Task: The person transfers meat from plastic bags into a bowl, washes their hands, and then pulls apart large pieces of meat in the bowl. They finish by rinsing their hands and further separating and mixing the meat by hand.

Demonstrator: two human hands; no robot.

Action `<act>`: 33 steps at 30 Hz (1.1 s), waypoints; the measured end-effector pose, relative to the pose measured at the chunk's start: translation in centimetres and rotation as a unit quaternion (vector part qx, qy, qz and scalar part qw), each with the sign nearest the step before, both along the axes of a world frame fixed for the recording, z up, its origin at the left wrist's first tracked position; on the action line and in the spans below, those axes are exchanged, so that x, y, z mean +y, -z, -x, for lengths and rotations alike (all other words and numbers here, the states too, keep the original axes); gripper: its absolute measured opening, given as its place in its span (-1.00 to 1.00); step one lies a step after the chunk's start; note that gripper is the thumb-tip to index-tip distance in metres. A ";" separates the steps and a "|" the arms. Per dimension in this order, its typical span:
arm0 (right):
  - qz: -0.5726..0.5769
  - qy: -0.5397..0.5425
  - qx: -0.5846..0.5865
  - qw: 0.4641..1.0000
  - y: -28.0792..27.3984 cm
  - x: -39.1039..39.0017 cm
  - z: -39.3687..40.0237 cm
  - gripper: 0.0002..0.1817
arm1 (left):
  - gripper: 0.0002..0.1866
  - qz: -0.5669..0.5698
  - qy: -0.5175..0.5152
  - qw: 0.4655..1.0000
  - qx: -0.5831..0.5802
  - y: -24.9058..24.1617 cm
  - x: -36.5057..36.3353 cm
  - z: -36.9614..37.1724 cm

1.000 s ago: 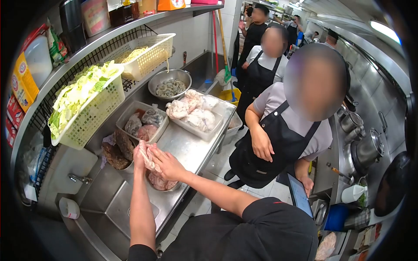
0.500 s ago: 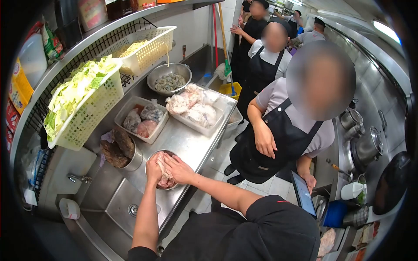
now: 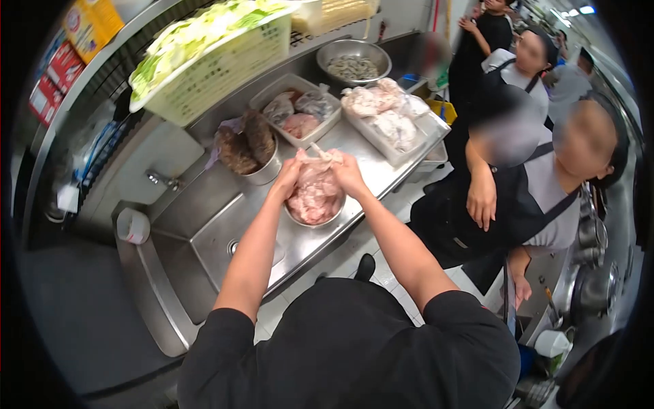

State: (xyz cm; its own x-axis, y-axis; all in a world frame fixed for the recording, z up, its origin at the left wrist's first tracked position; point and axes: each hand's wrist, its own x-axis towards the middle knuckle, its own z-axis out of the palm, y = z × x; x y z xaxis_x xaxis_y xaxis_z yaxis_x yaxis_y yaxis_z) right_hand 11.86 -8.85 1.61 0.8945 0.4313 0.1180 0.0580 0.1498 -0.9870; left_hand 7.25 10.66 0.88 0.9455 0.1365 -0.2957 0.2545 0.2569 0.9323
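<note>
Pink raw meat in what looks like a clear plastic bag [image 3: 315, 193] sits in a round metal bowl [image 3: 317, 224] on the steel counter. My left hand [image 3: 291, 175] is closed on the upper left side of the bag. Closed on its upper right side is my right hand [image 3: 348, 177]. A whitish twisted end of the bag sticks up between the two hands. Just left of the bowl stands a metal pot [image 3: 264, 172] with large dark brown pieces [image 3: 246, 144] in it. Behind my hands is a white tub [image 3: 328, 127] of bagged meat.
A larger tub [image 3: 402, 156] of bagged pale meat and a metal bowl [image 3: 353, 49] of grey shellfish stand farther back. A basket of cut cabbage [image 3: 211, 82] overhangs the counter. The sink [image 3: 211, 235] lies front left. A co-worker in a black apron [image 3: 470, 204] stands close at right.
My hands have gone from pressing together over the meat to gripping the bag's top at both sides, apart. The view has turned, shifting the counter rightward and up.
</note>
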 end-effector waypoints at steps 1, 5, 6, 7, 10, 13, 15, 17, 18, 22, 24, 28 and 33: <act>-0.005 0.016 0.012 1.000 -0.8 0.5 -0.2 -0.80 | -0.65 -0.001 -0.008 1.000 0.000 0.1 0.6 -0.2; -0.044 0.064 0.031 0.996 -2.1 2.2 -1.4 -0.79 | -0.71 0.104 -0.023 0.991 -0.078 0.9 2.1 -1.4; -0.044 0.063 0.031 0.997 -2.5 2.4 -1.5 -0.79 | -0.72 0.109 -0.034 0.990 -0.087 0.9 2.5 -1.6; -0.041 0.065 0.016 0.997 -2.9 2.4 -1.6 -0.79 | -0.75 0.111 -0.034 0.987 -0.113 1.0 3.1 -1.8; -0.015 0.055 0.003 0.998 -2.7 2.3 -2.4 -0.74 | -0.78 0.134 -0.063 0.976 -0.160 -1.7 2.5 -1.4; 0.061 0.024 -0.016 0.998 -2.5 2.6 -3.1 -0.69 | -0.82 0.156 -0.045 0.965 -0.206 -3.1 2.2 -1.1; 0.035 -0.005 -0.008 0.999 -3.1 2.7 -2.4 -0.67 | -0.83 0.182 -0.030 0.952 -0.245 -3.4 1.9 -1.3; 0.061 -0.044 0.022 0.997 -4.5 2.3 -2.0 -0.63 | -0.83 0.191 -0.045 0.947 -0.254 -3.2 1.6 -1.6; 0.061 -0.047 0.022 0.997 -4.1 2.2 -2.2 -0.63 | -0.82 0.202 -0.058 0.942 -0.262 -2.8 1.7 -1.7; -0.121 -0.063 0.071 0.988 -3.7 2.8 -3.5 -0.71 | -0.78 0.125 -0.062 0.972 -0.187 -2.2 1.9 -1.1; -0.141 -0.061 0.065 0.986 -4.1 2.9 -3.9 -0.66 | -0.77 0.065 -0.051 0.986 -0.146 -2.6 2.3 -0.5; -0.200 -0.063 0.104 0.972 -7.3 2.4 -3.2 -0.70 | -0.76 -0.150 0.002 0.977 -0.153 -2.9 3.1 -0.6; -0.136 -0.087 0.075 0.984 -6.7 1.9 -4.5 -0.56 | -0.75 -0.203 0.070 0.968 -0.129 -5.0 3.4 0.2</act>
State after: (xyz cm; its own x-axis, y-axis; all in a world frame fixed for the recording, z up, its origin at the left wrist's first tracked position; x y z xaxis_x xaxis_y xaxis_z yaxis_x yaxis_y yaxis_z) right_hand 16.40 -6.99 8.32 0.8260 0.5503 0.1218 -0.1360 0.4042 -0.9045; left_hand 7.07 14.07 5.91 0.9984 0.0563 0.0031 0.0062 -0.1640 0.9864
